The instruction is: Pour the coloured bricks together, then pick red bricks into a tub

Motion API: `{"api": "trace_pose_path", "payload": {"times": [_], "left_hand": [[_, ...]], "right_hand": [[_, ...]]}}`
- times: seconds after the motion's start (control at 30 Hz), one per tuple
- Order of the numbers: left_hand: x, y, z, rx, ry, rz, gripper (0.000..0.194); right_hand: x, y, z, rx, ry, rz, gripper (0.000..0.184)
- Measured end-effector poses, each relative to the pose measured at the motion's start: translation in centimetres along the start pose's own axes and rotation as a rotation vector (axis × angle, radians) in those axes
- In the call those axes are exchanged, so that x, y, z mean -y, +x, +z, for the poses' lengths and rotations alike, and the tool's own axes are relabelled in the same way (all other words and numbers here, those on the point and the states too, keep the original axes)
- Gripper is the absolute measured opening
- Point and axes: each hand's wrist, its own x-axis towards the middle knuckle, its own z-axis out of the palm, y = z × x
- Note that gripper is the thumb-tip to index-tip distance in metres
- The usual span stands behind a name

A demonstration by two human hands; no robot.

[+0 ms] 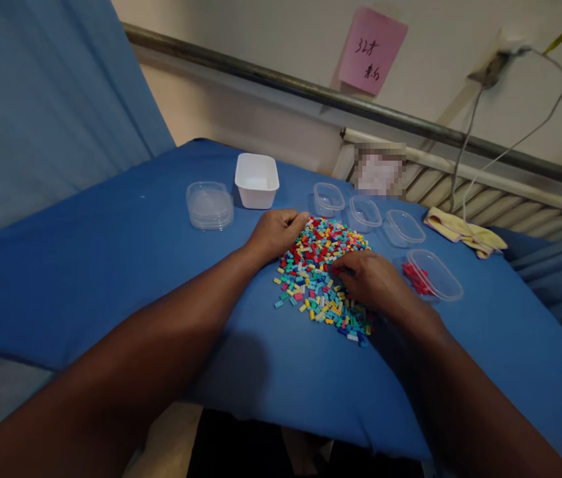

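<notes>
A heap of small toy building bricks [318,292] in red, yellow, teal, white and other colours is spread on the blue cover. At the heap's upper left edge rests my left hand [277,234], fingers curled and thumb along the top; whatever it may hold is hidden. My right hand [367,275] reaches into the heap from the right, its fingertips pinched together among the bricks. A bit of red shows by those fingertips, but I cannot tell if it is gripped. Right of this hand, a clear plastic tub [442,275] has several red bricks [416,277] in it.
Behind the heap stand three clear tubs: one [329,200], another [365,214] and a third [404,229]. A white box [257,192] and stacked clear lids [210,216] are at the back left. A yellow cloth [464,232] lies near the radiator [490,209].
</notes>
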Motion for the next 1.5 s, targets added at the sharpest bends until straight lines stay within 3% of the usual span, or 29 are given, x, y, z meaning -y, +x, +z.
{"api": "trace_pose_path", "payload": {"times": [0.1,0.2,0.33,0.43,0.73,1.13,1.37,1.5], "left_hand": [[-0.8,-0.3,-0.2,0.005,0.060,0.047,0.053],[-2.1,-0.9,-0.3,0.048,0.151,0.212,0.045],[-4.1,-2.2,0.0,0.206,0.247,0.473,0.026],[-4.8,-3.1,0.6,0.296,0.327,0.569,0.021],[-4.3,-3.2,2.5,0.318,0.444,0.522,0.020],[-6.3,-3.1,3.5,0.384,0.538,0.391,0.016],[-5.7,-3.1,2.6,0.273,0.376,0.414,0.010],[-5.9,-3.2,1.6,0.288,0.155,0.254,0.009]], "right_hand": [[0.0,0.1,0.1,0.003,-0.027,0.024,0.029],[-0.2,0.0,0.0,-0.013,-0.030,0.033,0.029],[-0.3,-0.3,-0.4,0.001,-0.011,0.070,0.025],[-0.1,-0.2,-0.6,0.025,-0.003,0.104,0.017],[0.2,0.6,-0.1,0.065,-0.003,0.157,0.021],[0.2,0.2,-0.4,0.037,-0.043,0.251,0.016],[-0.3,-0.1,-0.1,0.033,0.034,0.207,0.014],[-0.6,0.0,0.0,0.042,0.010,0.191,0.017]]}}
